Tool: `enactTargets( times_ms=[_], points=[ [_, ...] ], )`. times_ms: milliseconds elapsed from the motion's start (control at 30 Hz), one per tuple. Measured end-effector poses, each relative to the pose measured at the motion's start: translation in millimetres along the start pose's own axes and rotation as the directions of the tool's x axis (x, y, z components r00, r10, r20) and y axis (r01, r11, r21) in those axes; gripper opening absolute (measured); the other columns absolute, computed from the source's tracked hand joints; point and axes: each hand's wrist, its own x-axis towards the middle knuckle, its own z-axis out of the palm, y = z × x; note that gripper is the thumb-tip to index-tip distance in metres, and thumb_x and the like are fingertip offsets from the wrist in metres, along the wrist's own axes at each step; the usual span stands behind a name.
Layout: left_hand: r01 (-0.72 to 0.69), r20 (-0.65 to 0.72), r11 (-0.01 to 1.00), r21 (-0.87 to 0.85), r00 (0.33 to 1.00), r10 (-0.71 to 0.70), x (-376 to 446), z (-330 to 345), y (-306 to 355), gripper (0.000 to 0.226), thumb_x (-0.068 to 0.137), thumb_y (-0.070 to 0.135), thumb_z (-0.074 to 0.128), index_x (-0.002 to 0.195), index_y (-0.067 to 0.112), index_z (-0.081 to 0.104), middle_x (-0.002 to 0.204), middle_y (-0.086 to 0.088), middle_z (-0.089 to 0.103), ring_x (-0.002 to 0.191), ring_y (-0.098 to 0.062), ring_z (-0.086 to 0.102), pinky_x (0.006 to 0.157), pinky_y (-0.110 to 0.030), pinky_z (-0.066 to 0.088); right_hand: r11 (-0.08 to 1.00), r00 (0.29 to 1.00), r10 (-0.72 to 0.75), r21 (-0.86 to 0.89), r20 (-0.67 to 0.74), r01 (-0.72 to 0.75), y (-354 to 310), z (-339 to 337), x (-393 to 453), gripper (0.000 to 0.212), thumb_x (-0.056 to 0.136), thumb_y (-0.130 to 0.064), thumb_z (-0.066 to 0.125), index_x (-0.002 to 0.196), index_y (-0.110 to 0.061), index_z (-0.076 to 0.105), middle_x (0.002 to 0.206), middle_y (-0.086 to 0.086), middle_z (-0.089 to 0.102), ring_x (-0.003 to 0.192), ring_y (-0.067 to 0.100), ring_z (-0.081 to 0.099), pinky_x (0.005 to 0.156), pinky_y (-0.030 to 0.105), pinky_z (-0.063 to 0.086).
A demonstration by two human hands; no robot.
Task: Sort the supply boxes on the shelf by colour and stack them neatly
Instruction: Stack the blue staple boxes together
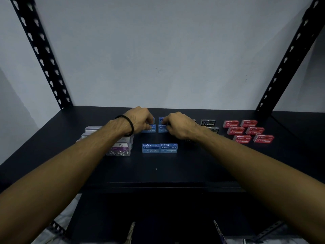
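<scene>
1. The black shelf [158,171] is carrying small supply boxes grouped by colour in a band running along its back half, from the left side to the right side.
2. The left hand [140,120], with a dark band [129,124] round its wrist, is reaching toward the middle of the shelf near the back edge, its fingers curling round a blue staples box [149,129] and grasping it.
3. The right hand [179,125] is lying just beside the left one, its fingertips pinching a second blue staples box [162,128].
4. More blue boxes are showing just behind these two, partly hidden by the fingers; I cannot tell whether they are stacked.
5. Two further blue staples boxes [159,148] are sitting side by side, touching, nearer the front edge and well apart from the hands.
6. Toward the left side, clear paper clip boxes [121,148] with purple labels are standing in a cluster under the left forearm; the nearest one is holding silvery clips that show through its wall.
7. To the right of the hands, black staples boxes [208,122] are lying partly behind the right wrist.
8. Near the right side, six red staples boxes [248,131] are lying in two columns of three, closed, their contents hidden.
</scene>
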Motion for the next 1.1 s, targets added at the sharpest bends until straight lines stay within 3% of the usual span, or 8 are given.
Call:
enactTargets(
  times_ms=[233,500,633,867,1100],
  points=[
    [-0.048,-0.009,0.999,0.011,0.999,0.048,4,3,5,0.019,0.087,0.026,0.067,0.105,0.019,0.07,0.101,0.003,0.069,0.084,-0.01,0.055,0.077,-0.026,0.044,0.998,1.0,-0.005,0.063,0.003,0.005,3,2,0,0.027,0.092,-0.008,0.051,0.11,-0.015,0.07,0.107,0.004,0.07,0.095,0.022,0.064,0.086,0.038,0.053],
    [-0.042,0.017,0.998,-0.036,0.999,0.043,2,1,8,0.018,0.087,0.024,0.067,0.104,0.019,0.071,0.1,0.003,0.07,0.088,-0.012,0.061,0.08,-0.028,0.048,0.994,1.0,-0.03,0.108,0.007,0.029,4,0,-4,0.022,0.094,-0.012,0.047,0.093,-0.018,0.068,0.087,-0.001,0.065,0.08,0.019,0.06,0.069,0.028,0.042],
    [-0.061,0.048,0.998,-0.022,0.997,0.062,-1,0,10,0.024,0.091,0.022,0.062,0.113,0.018,0.069,0.109,0.001,0.07,0.099,-0.015,0.063,0.088,-0.031,0.049,0.994,1.0,-0.026,0.104,0.016,0.025,2,-1,-7,0.026,0.095,-0.013,0.047,0.108,-0.015,0.069,0.099,0.001,0.069,0.087,0.018,0.062,0.073,0.029,0.045],
    [-0.07,0.076,0.996,-0.058,0.994,0.074,-11,-1,14,0.024,0.093,0.019,0.058,0.115,0.016,0.068,0.116,0.002,0.067,0.106,-0.014,0.06,0.086,-0.022,0.043,0.993,0.998,-0.046,0.113,0.041,0.041,0,-3,-15,0.027,0.093,-0.012,0.046,0.105,-0.016,0.07,0.093,-0.002,0.065,0.085,0.018,0.061,0.072,0.029,0.045],
    [-0.089,0.102,0.995,-0.045,0.99,0.094,-22,-3,18,0.021,0.093,0.021,0.057,0.109,0.019,0.071,0.1,0.005,0.068,0.085,-0.006,0.054,0.075,-0.021,0.038,0.989,0.996,-0.083,0.125,0.039,0.078,-5,-2,-26,0.027,0.093,-0.01,0.047,0.106,-0.014,0.071,0.087,-0.006,0.062,0.082,0.014,0.059,0.072,0.025,0.041]
  ],
)
